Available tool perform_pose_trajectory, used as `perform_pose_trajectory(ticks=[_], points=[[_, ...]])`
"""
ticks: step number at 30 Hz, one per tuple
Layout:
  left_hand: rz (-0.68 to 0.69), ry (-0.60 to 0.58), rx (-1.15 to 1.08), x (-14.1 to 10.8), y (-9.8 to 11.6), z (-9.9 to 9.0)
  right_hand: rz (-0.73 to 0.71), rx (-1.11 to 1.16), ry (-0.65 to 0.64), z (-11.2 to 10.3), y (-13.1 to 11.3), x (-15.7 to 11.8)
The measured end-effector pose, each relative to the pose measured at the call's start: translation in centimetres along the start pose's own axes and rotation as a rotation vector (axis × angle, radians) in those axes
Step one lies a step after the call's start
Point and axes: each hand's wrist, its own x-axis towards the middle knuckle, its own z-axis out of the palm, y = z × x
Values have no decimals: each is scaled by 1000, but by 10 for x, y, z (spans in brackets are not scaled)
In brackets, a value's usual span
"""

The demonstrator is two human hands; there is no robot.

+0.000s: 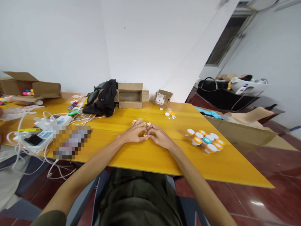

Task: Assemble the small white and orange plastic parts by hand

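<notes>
My left hand (134, 132) and my right hand (161, 137) meet over the middle of the table. Their fingers are curled in a pinch around a small orange-and-white piece (145, 136), mostly hidden by the fingertips. Just beyond the fingers lie several small white pieces (149, 124) with dark marks. A white round piece (134, 122) and a small tan object (140, 120) show behind my left hand. To the right stands a cluster of small clear jars with orange, white and teal lids (207, 140).
An open cardboard box (130, 95), a smaller box (163, 98) and a black backpack (103, 98) stand along the back. White and orange bits (167, 114) lie at the back right. Power strips (44, 138) with tangled white cables and a blurred-out flat object (71, 142) occupy the left.
</notes>
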Motion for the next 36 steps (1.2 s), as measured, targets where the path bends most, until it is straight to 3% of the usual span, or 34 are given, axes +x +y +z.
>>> perform_pose_trajectory(ticks=[17,30,36], points=[[13,-11,15,0,-2,1,-41,26,6,-3,-4,-1],[-1,-22,-7,0,-4,3,-3,54,-39,-2,-3,-1],[7,-21,9,-1,-3,2,48,99,15,-1,2,-1]])
